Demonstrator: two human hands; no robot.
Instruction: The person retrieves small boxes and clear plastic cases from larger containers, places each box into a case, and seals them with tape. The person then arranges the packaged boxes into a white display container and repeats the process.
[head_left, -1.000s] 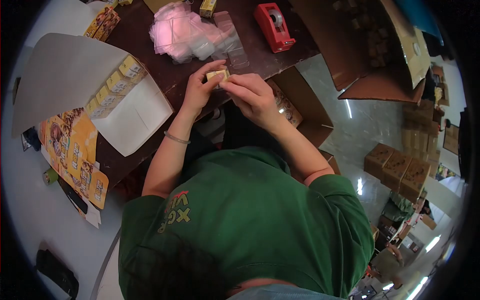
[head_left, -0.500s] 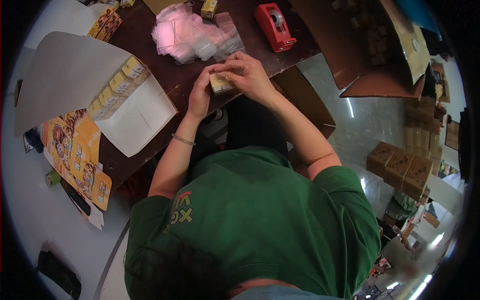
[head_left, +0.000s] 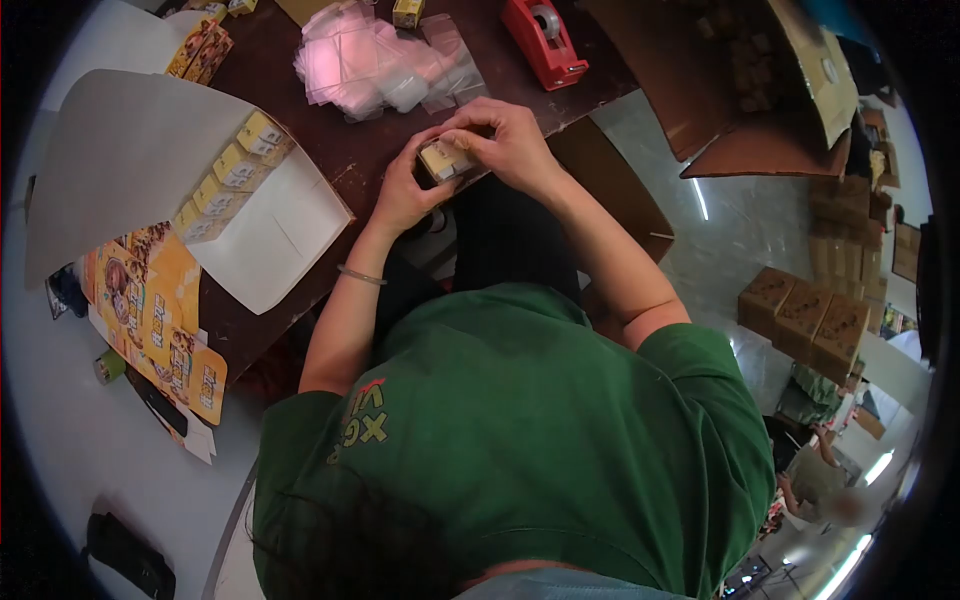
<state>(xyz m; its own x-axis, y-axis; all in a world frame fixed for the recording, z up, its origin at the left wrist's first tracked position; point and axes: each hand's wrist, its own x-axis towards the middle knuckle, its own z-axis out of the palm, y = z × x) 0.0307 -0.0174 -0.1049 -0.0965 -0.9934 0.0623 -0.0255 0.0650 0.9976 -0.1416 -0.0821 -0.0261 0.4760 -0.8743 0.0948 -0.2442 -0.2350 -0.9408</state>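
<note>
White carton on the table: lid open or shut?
Open: the white carton's lid is swung back, small yellow boxes showing inside.

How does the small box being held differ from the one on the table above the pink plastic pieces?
The held box is between the left hand and right hand; the table box rests near the pink plastic pieces, untouched.
Fingers partly cover the held box, while none cover the table box.
The held box shows a paler face; the table box looks deeper yellow.
Both are small and yellowish.
</note>
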